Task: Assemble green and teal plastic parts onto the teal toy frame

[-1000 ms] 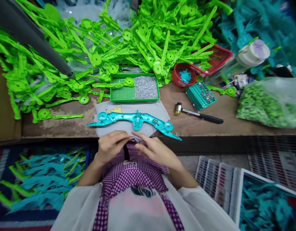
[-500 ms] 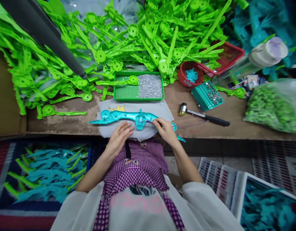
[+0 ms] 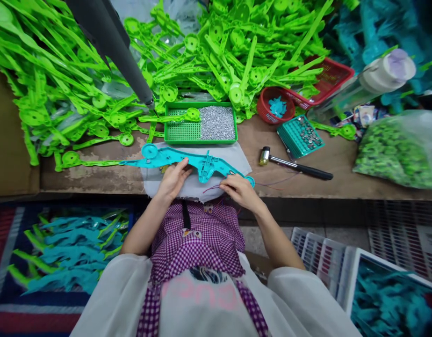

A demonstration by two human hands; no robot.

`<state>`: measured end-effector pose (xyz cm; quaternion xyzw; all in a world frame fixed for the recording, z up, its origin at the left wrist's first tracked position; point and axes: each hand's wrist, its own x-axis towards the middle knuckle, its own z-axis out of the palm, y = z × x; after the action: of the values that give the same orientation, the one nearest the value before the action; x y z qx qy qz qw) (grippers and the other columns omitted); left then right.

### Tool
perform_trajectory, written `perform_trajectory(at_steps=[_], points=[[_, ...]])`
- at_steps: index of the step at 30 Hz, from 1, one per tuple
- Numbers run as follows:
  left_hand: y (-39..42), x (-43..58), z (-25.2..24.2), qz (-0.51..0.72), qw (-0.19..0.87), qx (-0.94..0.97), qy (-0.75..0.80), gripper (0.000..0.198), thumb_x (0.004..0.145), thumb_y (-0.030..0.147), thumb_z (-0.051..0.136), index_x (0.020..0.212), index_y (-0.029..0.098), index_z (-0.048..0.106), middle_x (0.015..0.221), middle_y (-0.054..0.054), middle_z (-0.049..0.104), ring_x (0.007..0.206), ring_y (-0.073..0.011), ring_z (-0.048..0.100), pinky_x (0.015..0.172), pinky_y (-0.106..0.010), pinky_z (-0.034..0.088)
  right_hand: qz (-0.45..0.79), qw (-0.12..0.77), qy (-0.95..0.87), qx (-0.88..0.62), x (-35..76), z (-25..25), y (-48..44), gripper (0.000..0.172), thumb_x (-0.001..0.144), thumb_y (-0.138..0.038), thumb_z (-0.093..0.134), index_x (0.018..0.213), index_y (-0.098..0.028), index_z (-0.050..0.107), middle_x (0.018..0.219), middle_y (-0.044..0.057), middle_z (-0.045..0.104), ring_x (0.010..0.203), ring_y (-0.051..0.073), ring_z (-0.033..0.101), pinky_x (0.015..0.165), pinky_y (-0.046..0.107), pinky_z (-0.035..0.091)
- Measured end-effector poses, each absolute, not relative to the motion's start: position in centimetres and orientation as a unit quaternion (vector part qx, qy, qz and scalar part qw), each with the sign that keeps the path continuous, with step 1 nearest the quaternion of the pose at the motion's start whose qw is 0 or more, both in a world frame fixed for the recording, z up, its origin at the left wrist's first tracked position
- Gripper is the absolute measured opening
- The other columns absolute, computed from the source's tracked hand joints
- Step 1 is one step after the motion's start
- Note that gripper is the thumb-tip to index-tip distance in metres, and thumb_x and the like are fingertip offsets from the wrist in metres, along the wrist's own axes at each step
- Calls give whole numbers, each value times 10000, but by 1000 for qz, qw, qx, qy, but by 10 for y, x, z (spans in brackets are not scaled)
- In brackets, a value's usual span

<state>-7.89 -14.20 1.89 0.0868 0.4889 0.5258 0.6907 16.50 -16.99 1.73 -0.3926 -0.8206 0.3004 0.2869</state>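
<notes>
Blue bow part (image 3: 206,167) is on the near side of the green tray (image 3: 183,140), over the pale cloth (image 3: 235,157). Versus half a second ago: bow shifted left and its left end swung closer to the tray; left tip now meets or overlaps a green arm piece (image 3: 100,163) left of the tray. Left hand (image 3: 176,180) was open below the bow, now grips its near edge, left of the bracket. Right hand (image 3: 241,191) has moved nearer the bow's right end, fingers curled, thin wires (image 3: 211,188) at the fingertips; can't tell if it grips bow, wires or both. Black driver (image 3: 132,65) has swung to the tray's left end. Bow's long axis runs left-right, roughly along the tray's long side, right end slanting away from the tray; bracket points away from the tray, toward the person.
</notes>
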Motion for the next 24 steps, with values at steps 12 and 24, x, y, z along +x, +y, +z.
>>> perform_trajectory(at_steps=[12,24], points=[[-168,-73,18,507,707,136,474,440,755,396,851,1109,216,660,984,-54,775,896,-235,762,868,-401,631,163,304,-707,-617,130,29,-197,361,988,-387,494,740,-198,677,613,23,649,532,128,530,577,269,368],[-170,-72,12,505,734,137,432,609,794,474,813,1327,292,583,1144,-63,748,951,-255,758,896,-455,611,228,302,-657,-652,121,29,-208,398,974,-453,479,708,-213,654,619,26,647,535,129,523,578,271,382]])
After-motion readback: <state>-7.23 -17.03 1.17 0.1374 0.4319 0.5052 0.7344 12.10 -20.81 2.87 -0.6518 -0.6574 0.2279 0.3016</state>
